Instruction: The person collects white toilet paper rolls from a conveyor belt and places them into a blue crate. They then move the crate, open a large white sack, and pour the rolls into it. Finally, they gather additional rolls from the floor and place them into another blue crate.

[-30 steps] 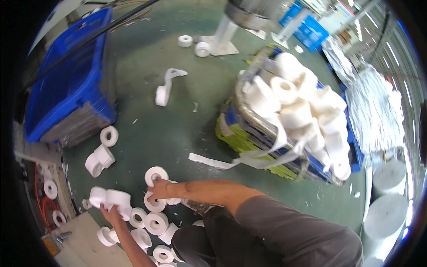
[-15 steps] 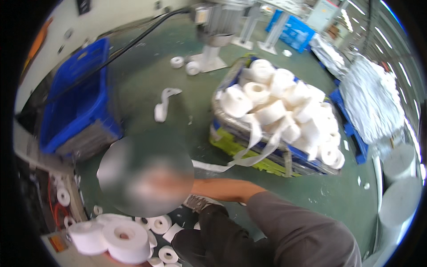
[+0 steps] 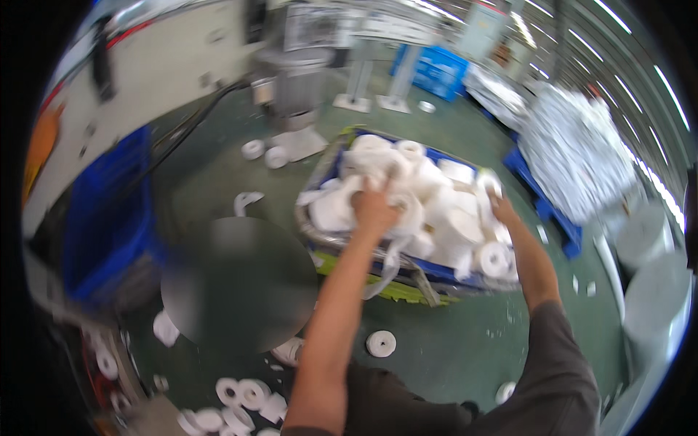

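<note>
White rolls of tape-like material (image 3: 456, 229) are heaped in a blue bin (image 3: 454, 154) with silvery wrapping around its rim. My left hand (image 3: 376, 209) lies on the rolls at the left side of the heap, fingers apart and touching them. At the right side of the heap, my right hand (image 3: 500, 208) touches an upright white roll (image 3: 488, 182); its fingers are partly hidden and smeared. A loose white strip (image 3: 392, 263) hangs over the bin's near side.
An empty-looking blue crate (image 3: 109, 225) stands at left, beside a pale machine (image 3: 163, 58). Loose rolls (image 3: 381, 344) lie on the green floor, several more at lower left. Wrapped silvery goods (image 3: 578, 152) sit on a blue pallet at right. A round blurred patch hides some floor.
My right arm has left the blurred patch at left and now reaches to the bin's right side. My left hand has come into view on the rolls. The whole view has shifted.
</note>
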`<state>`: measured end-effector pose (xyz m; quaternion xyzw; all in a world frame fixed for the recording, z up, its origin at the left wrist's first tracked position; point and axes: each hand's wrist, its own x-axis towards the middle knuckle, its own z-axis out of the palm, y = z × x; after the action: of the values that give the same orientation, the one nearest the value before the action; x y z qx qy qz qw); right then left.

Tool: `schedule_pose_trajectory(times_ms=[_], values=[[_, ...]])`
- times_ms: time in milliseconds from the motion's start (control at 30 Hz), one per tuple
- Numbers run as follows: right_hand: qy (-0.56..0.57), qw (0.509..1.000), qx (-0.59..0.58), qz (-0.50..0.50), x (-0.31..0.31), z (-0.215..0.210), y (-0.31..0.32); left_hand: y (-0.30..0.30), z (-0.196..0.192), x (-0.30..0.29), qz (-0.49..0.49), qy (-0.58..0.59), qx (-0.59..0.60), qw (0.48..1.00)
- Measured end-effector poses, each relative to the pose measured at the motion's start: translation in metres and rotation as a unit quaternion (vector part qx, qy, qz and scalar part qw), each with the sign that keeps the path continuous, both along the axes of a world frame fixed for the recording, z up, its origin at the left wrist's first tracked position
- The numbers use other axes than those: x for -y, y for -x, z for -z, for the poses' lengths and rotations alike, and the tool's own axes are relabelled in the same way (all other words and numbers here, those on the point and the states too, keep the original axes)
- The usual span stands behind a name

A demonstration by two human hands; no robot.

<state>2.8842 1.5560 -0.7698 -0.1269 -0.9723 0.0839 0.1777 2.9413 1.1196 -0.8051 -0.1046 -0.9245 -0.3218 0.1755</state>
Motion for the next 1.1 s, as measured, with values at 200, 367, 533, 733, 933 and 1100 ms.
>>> schedule_pose_trajectory(times_ms=[200, 367, 533, 733, 933, 1100], values=[[-0.208, 0.942, 0.119, -0.237, -0.041, -0.012, 0.01, -0.016, 0.011, 0.007, -0.048, 0.018, 0.024, 0.998], [-0.348, 0.902, -0.135, -0.217, 0.122, -0.153, 0.03, -0.063, -0.021, 0.02, 0.043, -0.008, -0.148, 0.988], [0.057, 0.746, 0.0, -0.663, 0.54, -0.088, -0.087, -0.153, 0.049, 0.165, -0.047, -0.015, -0.225, 0.973], [-0.072, 0.801, 0.248, -0.54, 0.749, 0.156, -0.008, -0.256, 0.191, 0.391, -0.434, 0.014, 0.133, 0.891], [0.064, 0.869, 0.202, -0.446, 0.811, 0.349, 0.05, -0.294, 0.235, 0.507, -0.57, 0.068, 0.211, 0.791], [-0.085, 0.704, 0.078, -0.701, 0.855, 0.369, -0.02, -0.258, 0.265, 0.548, -0.57, 0.061, 0.418, 0.705]])
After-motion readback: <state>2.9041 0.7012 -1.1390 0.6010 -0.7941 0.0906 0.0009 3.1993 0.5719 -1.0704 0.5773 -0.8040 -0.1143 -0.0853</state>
